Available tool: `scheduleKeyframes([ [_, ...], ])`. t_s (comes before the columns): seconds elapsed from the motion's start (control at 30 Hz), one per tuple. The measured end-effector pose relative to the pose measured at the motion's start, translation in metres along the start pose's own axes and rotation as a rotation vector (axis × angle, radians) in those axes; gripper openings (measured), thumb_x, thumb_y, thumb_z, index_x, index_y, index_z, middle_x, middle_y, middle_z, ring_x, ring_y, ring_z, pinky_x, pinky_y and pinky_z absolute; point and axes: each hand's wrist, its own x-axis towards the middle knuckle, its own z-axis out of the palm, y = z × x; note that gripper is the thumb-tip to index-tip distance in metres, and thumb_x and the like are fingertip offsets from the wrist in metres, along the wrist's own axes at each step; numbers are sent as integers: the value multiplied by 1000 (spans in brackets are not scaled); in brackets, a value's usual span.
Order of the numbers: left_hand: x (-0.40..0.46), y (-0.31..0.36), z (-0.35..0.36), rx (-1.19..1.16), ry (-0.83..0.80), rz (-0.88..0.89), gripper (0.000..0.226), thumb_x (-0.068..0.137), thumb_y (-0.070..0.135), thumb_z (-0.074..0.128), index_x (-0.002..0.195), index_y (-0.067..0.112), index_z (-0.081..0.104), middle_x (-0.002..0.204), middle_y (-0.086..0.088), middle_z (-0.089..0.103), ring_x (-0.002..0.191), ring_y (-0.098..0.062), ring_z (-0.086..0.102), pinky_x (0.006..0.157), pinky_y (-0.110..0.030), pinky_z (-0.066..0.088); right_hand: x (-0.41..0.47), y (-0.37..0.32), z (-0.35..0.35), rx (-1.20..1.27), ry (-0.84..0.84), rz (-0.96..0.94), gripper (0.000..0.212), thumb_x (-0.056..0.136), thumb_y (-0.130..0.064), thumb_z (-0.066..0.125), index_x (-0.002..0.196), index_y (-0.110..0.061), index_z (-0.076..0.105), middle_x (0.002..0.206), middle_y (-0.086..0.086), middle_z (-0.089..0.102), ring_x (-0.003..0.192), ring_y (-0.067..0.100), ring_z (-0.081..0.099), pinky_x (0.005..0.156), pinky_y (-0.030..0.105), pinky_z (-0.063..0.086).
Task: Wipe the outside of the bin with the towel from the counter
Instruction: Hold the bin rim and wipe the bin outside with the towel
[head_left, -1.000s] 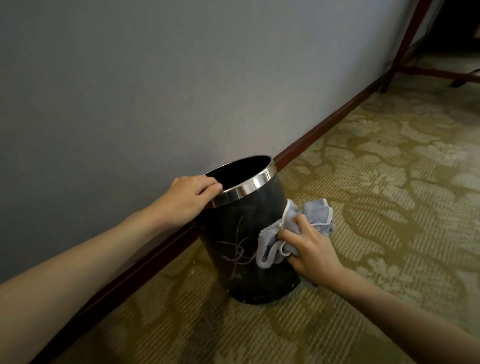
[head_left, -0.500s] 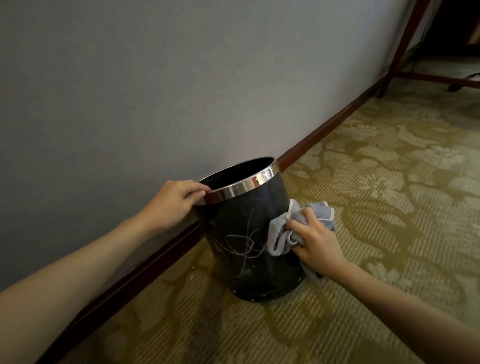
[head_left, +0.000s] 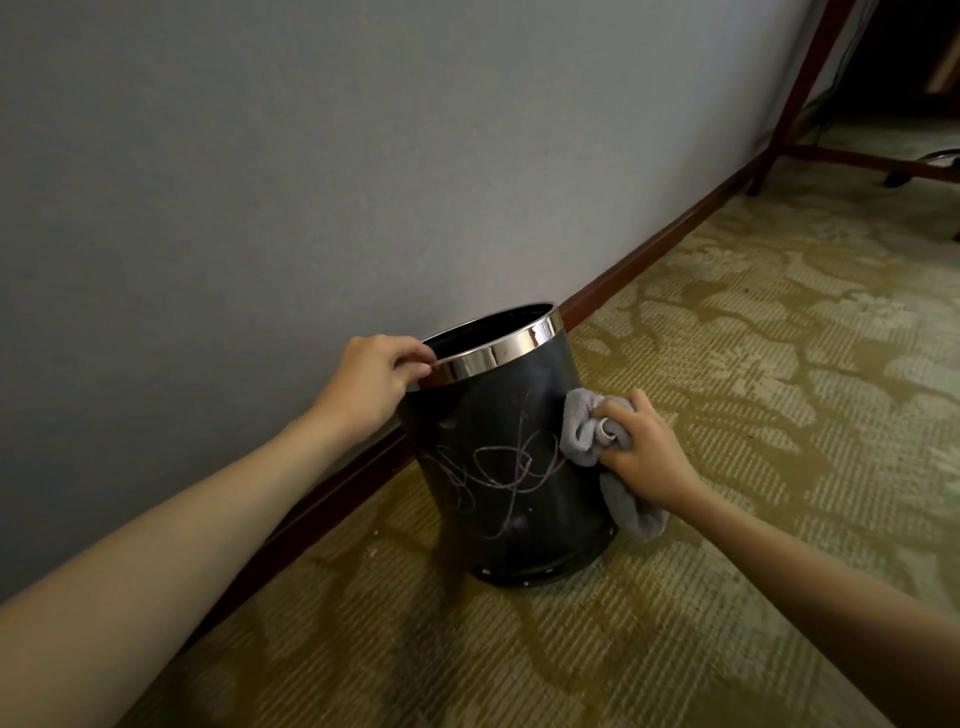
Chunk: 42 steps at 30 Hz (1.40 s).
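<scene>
The bin (head_left: 506, 467) stands on the patterned carpet (head_left: 727, 395) in the lower middle of the frame, close against the wall (head_left: 311, 156) and its dark baseboard (head_left: 649, 254), and it leans a little toward the right of the frame, so its long axis runs from the chrome rim (head_left: 498, 353) down to the studded base. The left hand (head_left: 371, 382) is curled over the rim at its left edge, fingers hooked inside and thumb outside, steadying the bin. The right hand (head_left: 641, 454) is closed around the grey towel (head_left: 587, 434), bunched and pressed against the bin's right flank about midway up, with a loose tail of cloth hanging down toward the base. What the coming stroke turns on is this: pale scribble marks (head_left: 498, 470) cover the face turned to the camera, and they lie to the left of the towel, between the two hands. The right hand is the nearer to them and already carries the cloth, so a sweep leftward around the curve would likely meet them. Whether the far side, toward the wall, is marked too cannot be told from here.
</scene>
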Motion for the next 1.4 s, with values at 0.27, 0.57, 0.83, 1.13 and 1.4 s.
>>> scheduleKeyframes([
  [0.27,20,14,-1,33,-16,-105,13,76,8,72,75,14,60,80,-7,66,74,-18,58,60,-15,40,34,-42,-8,63,213,-55,33,75,-13,68,103,-26,58,101,-4,40,85,13,48,66,20,38],
  [0.57,24,24,2,46,-76,-121,12,79,4,68,72,10,60,75,-6,58,59,-5,47,45,-2,36,-26,-27,13,-447,47,-507,27,67,-18,74,93,-18,68,88,13,56,70,27,56,34,34,43],
  [0.83,25,58,21,133,-114,-121,24,83,18,64,62,20,52,83,-8,59,78,-26,57,71,-37,49,-18,19,-9,-428,-62,-286,33,68,-16,70,100,-17,63,98,11,50,75,33,58,47,37,48],
  [1.13,22,57,16,163,-140,-186,22,83,18,67,64,15,55,64,5,50,59,-10,49,51,-22,34,61,-46,-29,2,154,-143,28,75,-16,66,102,-18,58,98,2,40,83,19,47,68,33,42],
  [1.4,26,53,18,143,-127,-207,13,82,19,68,72,11,63,75,-2,57,62,-15,53,60,-26,38,11,-49,-9,-372,98,-469,31,68,-12,73,97,-14,64,99,16,54,76,27,55,38,27,39],
])
